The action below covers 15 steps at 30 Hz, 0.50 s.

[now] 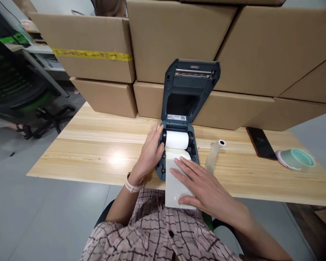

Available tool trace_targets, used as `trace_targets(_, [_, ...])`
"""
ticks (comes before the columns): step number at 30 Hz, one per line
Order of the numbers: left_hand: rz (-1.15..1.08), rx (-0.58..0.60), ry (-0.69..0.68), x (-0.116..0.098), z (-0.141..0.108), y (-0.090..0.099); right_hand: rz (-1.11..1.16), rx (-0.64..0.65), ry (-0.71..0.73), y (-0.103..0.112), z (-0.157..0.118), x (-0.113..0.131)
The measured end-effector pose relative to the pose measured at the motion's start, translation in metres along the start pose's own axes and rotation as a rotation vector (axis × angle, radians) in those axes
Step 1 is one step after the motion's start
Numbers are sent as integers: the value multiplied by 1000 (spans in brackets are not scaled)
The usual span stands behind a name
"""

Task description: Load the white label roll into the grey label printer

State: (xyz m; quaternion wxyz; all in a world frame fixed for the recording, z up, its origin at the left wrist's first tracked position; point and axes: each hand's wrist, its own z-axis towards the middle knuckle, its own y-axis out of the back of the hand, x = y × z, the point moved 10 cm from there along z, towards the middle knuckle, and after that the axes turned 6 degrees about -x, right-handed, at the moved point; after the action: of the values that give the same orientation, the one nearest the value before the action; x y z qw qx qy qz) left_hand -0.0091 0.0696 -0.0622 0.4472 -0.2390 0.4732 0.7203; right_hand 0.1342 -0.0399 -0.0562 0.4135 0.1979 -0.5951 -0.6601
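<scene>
A dark label printer (191,90) stands on the wooden table with its lid raised. Inside sits a white label roll (177,140), and its strip (175,181) runs out over the front of the printer toward my lap. My left hand (152,150) rests against the printer's left side, fingers stretched and holding nothing. Spread flat on the strip is my right hand (199,181), its fingers apart. Right of the printer lies a small roll (221,143) with a translucent strip trailing from it.
Stacked cardboard boxes (176,40) line the back of the wooden table (97,152). A phone (261,143) and a green cup (299,158) are at the right. An office chair (18,83) and part of a person's foot (24,129) show at the left.
</scene>
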Motion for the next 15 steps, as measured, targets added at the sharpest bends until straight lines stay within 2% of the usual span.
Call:
trace_targets(1, [81, 25, -79, -14, -3, -2, 1, -17, -6, 1, -1, 2])
trace_targets(3, [180, 183, -228, -41, -17, -18, 39, -38, 7, 8, -3, 3])
trace_targets(5, [231, 370, -327, -58, -36, -35, 134, -43, 38, 23, -3, 0])
trace_targets(6, [250, 426, -353, -62, -44, -40, 193, -52, 42, 34, -3, -5])
trace_targets(8, [275, 452, -369, -64, -52, -41, 291, -106, 5, 59, -1, -23])
trace_targets(11, [267, 440, -373, -61, -52, -36, 300, -278, -146, 96, 2, -60])
trace_targets(15, [294, 456, -382, -61, -52, -38, 272, -521, -227, 128, 4, -89])
